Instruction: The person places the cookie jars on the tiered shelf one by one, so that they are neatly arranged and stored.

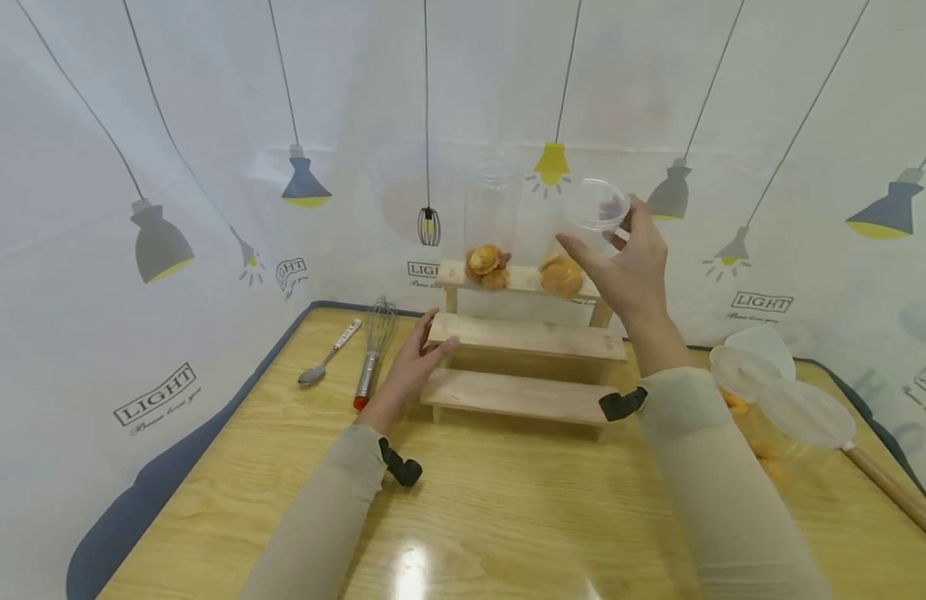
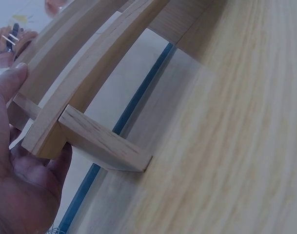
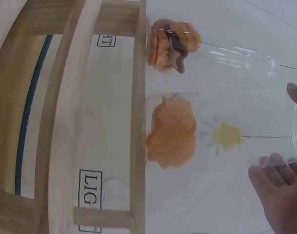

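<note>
Left hand (image 1: 414, 360) grips a 3-step rack (image 1: 533, 338) (left edge); right hand (image 1: 637, 265) holds a clear lid (image 1: 593, 206), room above.

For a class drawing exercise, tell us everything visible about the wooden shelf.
The shelf looks like pale, unpainted wood: three boards rising towards the back, on block-like legs. It stands upright on the table. Two clear jars holding orange pieces stand on the top board. The left hand grips the middle board's left end.

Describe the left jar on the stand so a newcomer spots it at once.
Find the three-tier wooden stand. On its top tier, the left jar stands beside the right jar, both clear. Only the left one shows brown pieces among its orange contents.
</note>
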{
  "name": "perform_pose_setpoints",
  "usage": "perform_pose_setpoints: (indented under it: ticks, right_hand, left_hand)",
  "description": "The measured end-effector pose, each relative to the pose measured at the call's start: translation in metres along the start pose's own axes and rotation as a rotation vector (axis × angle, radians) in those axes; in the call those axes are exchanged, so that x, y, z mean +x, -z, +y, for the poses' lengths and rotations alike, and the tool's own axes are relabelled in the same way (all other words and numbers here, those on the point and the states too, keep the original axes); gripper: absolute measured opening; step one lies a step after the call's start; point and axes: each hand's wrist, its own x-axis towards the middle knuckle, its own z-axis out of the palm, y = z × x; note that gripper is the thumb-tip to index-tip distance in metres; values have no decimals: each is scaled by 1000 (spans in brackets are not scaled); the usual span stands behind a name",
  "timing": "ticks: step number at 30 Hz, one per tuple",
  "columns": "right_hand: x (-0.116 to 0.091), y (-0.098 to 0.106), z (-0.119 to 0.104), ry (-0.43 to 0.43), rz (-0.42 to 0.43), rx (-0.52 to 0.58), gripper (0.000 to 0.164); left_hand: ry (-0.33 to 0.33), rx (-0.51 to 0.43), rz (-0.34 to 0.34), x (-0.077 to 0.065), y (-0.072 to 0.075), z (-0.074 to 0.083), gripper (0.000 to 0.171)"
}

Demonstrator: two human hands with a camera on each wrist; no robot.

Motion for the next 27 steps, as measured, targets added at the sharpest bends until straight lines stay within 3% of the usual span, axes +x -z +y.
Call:
perform_pose_setpoints:
  ticks: [4, 10, 20, 27]
  right_hand:
    - [8, -13, 0, -70, -35, 52, 80]
    - [11, -21, 6, -157, -74, 26, 80]
    - [-18, -42, 47, -243, -150, 22, 87]
    - [-31, -47, 62, -224, -134, 30, 82]
  left_hand:
    - [1, -2, -9, 1, 0, 1, 81]
    - [-8, 9, 4, 0, -1, 0, 81]
    - [-3, 17, 11, -3, 1, -3, 80]
    - [-14, 19, 8, -1, -1, -2, 80]
